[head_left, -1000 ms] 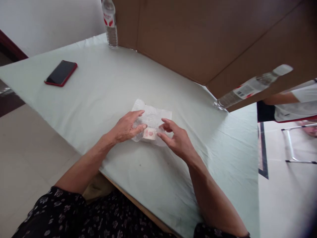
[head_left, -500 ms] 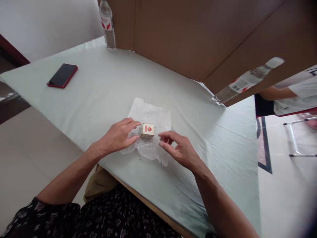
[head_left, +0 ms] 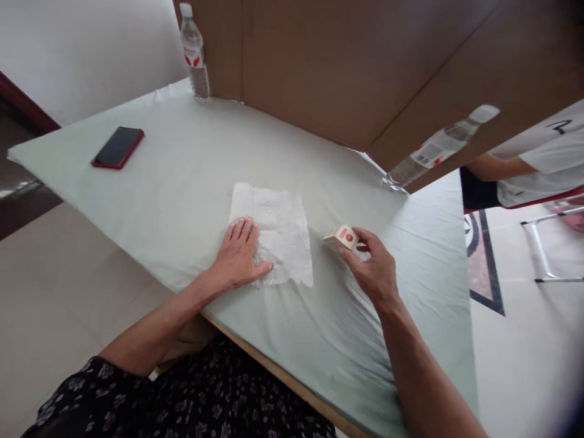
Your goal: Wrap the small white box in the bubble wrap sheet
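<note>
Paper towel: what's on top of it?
Only the left hand lies flat on the paper towel. The small box is apart, in the right hand. What the palm covers cannot be seen.

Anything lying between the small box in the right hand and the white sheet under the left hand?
Nothing visible. Only bare tablecloth separates the small box, held by the right hand, from the right edge of the white sheet. The left hand lies flat on the sheet's near-left part; the rest is uncovered.
</note>
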{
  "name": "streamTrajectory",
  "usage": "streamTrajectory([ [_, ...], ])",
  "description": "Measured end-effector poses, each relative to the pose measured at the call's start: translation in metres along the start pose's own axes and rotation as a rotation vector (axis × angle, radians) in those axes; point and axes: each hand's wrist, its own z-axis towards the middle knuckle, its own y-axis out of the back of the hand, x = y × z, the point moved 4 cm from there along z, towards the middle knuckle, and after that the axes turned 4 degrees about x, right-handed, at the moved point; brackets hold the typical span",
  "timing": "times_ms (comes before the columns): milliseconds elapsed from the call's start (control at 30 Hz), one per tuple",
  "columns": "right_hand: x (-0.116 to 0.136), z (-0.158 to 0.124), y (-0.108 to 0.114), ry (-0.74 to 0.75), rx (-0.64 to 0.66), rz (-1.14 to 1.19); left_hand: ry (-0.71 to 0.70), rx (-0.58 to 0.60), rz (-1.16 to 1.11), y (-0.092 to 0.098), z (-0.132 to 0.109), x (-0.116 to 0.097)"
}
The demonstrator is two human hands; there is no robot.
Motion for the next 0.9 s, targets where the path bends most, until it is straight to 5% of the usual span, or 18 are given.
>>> streamTrajectory([
  [133,-0.025,-0.012,0.008,-0.023,0.001,-0.019,0.012,0.018,0.02,0.002,-0.002,-0.002],
  [367,-0.022,-0.042,0.001,-0.047,-0.15,-0.027,-0.104,-0.075,0.083,0.018,-0.01,0.012],
  [500,-0.046,-0.057,-0.007,-0.142,-0.092,-0.185,-0.186,-0.008,0.101,0.013,-0.005,0.015],
  [667,-0.068,-0.069,0.011,-0.135,-0.093,-0.341,-0.217,0.055,0.093,0.008,-0.004,0.022],
  [767,-0.047,-0.07,0.025,-0.067,-0.214,-0.29,-0.24,0.09,0.053,0.012,-0.006,0.023],
  [900,0.03,-0.052,0.02,0.229,-0.233,-0.106,-0.239,0.002,-0.023,0.025,-0.005,0.022],
])
